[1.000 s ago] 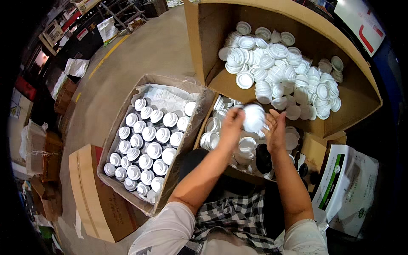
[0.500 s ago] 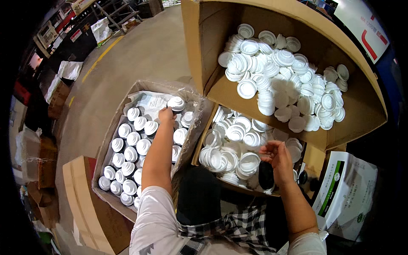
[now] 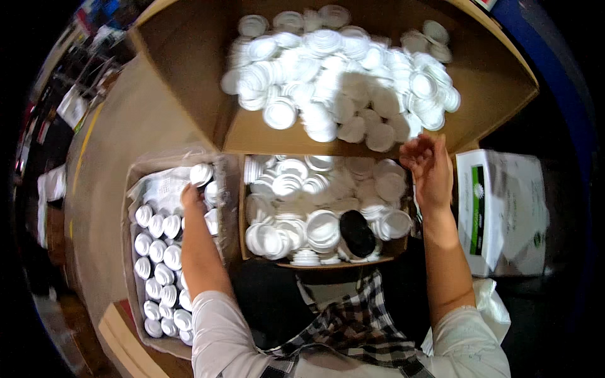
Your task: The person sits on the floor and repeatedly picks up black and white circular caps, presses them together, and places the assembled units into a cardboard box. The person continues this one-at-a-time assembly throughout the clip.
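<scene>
My left hand is at the far end of a left-hand carton, its fingers closed around the dark lower part of a white-capped piece. Blur softens the fingertips. Rows of similar white stepped pieces stand in that carton. Raised over the right side, my right hand has loosely curled, parted fingers and holds nothing. It is nearest the front edge of a large tilted carton with a heap of white ridged round caps.
Between my arms sits a lower carton of white round caps, with a black oval object on them. A white box with a green stripe stands right. A cardboard flap juts out lower left.
The view has swung right, so the cartons appear further left. My right hand has moved away from the black oval object toward the large carton. My left hand remains by the capped piece.
</scene>
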The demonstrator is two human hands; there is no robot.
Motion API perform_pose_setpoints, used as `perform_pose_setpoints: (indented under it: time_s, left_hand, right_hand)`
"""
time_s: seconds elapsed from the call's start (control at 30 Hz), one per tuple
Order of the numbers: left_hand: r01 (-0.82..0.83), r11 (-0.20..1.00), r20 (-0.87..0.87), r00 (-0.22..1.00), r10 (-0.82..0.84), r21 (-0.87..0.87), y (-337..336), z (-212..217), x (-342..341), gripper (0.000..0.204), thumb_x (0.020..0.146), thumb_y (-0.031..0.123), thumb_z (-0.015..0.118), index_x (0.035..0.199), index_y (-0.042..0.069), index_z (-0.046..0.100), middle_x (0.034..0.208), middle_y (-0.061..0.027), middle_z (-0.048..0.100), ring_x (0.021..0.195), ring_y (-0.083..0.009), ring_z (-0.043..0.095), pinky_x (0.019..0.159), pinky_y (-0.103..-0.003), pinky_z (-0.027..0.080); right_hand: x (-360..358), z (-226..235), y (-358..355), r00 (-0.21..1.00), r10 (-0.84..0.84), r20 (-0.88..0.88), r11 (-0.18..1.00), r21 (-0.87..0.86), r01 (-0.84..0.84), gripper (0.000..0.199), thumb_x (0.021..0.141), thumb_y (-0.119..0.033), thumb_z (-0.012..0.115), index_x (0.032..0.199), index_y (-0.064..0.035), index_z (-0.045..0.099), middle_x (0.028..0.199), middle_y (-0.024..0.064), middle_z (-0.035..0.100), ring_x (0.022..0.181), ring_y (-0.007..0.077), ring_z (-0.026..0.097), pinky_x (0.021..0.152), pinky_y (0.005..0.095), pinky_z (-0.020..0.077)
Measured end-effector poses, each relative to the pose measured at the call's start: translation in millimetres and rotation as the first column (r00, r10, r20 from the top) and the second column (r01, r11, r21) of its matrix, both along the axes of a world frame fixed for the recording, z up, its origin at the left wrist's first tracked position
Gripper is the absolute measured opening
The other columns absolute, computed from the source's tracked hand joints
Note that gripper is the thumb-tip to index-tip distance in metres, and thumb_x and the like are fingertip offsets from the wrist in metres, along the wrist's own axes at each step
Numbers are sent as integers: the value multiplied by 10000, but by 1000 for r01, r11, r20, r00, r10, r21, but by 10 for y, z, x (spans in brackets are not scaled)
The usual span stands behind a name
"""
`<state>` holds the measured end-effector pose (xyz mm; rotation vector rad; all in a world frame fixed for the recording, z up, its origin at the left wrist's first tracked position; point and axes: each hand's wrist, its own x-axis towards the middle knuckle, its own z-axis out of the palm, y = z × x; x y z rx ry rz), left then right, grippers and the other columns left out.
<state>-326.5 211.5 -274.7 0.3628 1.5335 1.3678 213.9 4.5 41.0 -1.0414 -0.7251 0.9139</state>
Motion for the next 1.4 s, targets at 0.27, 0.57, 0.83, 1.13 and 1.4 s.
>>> perform_pose_setpoints:
  time_s: [0.27, 0.57, 0.83, 1.13, 1.4]
  left_hand:
    - [-1, 999, -112, 994, -5, -50, -54, -10, -48, 479, 784, -21, 619, 1235, -18, 459, 785, -112, 629, 639, -208, 597, 532, -308, 477]
    - [-40, 988, -703, 706, -80, -152, -75, 363, 103, 512, 747, 158, 633, 1177, -92, 513, 1135, -254, 575, 1020, -308, 588, 862, -376, 460]
    - [606, 693, -816, 576, -44, 390, -737, 1937, 2268, 210, 784, 25, 568, 989, -7, 602, 966, -135, 629, 919, -222, 576, 836, -334, 435]
    - [948, 200, -811, -90, -577, -248, -1698, 1957, 4730, 648, 741, 436, 654, 1245, 79, 457, 1269, -230, 423, 1163, -357, 463, 950, -423, 393]
    - [872, 415, -928, -105, -356, -258, -1946, 1265, 5225, 906, 629, 422, 727, 1340, 54, 301, 1288, -234, 354, 1170, -395, 409, 957, -450, 378]
  right_hand:
    - [635, -74, -73, 963, -226, -145, 970, -123, 209, 387, 969, -395, 387, 1022, -34, 516, 887, 104, 600, 788, 212, 592, 674, 327, 485]
    - [923, -1066, 457, 664, 44, 746, 940, -255, 225, 399, 869, -289, 598, 1187, -61, 518, 1064, 119, 589, 913, 245, 593, 774, 350, 486]
    - [647, -1503, 805, 574, 105, 812, 900, -323, 292, 429, 829, -303, 599, 1176, -53, 570, 1236, 204, 520, 1121, 371, 515, 981, 388, 386]
    - [751, -831, 441, 798, -363, 481, 874, -121, 470, 362, 745, -35, 583, 1097, 34, 539, 1106, 203, 562, 1057, 299, 536, 918, 367, 404]
    - [572, -309, 151, 910, -316, 268, 882, -272, 386, 565, 701, 0, 531, 1254, 48, 428, 1128, 153, 558, 1008, 245, 549, 875, 330, 423]
